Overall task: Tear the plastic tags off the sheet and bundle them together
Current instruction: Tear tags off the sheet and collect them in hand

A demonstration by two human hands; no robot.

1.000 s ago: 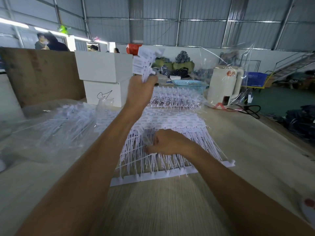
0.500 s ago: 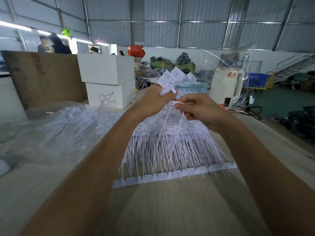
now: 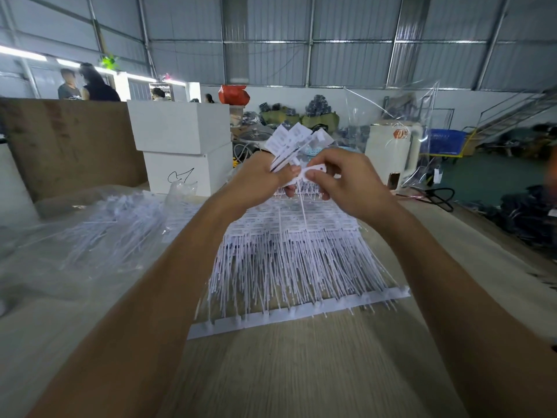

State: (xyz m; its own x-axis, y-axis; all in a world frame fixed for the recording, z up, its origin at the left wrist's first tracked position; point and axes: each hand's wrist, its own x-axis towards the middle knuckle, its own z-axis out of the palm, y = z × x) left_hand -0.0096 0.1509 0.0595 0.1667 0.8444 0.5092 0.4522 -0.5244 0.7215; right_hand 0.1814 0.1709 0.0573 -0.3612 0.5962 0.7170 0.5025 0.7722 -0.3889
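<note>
A sheet of white plastic tags (image 3: 289, 260) lies on the wooden table, its thin tails running down to a white strip (image 3: 301, 315) at the near edge. Above it, my left hand (image 3: 259, 179) grips a fanned bundle of torn-off tags (image 3: 294, 143), label ends pointing up. My right hand (image 3: 346, 179) pinches a single tag (image 3: 315, 171) by its label end and holds it against the bundle. That tag's long tail (image 3: 303, 209) hangs straight down over the sheet.
A heap of loose tags in clear plastic wrap (image 3: 99, 233) lies at the left. Two stacked white boxes (image 3: 184, 146) and a brown board (image 3: 69, 146) stand behind. A white appliance (image 3: 391, 152) and a black cable (image 3: 437, 197) sit at the right. People stand far off.
My right hand left the sheet with a torn tag, rose and met the bundle. My left hand lowered the bundle toward it. In the last half second both hands shifted only slightly.
</note>
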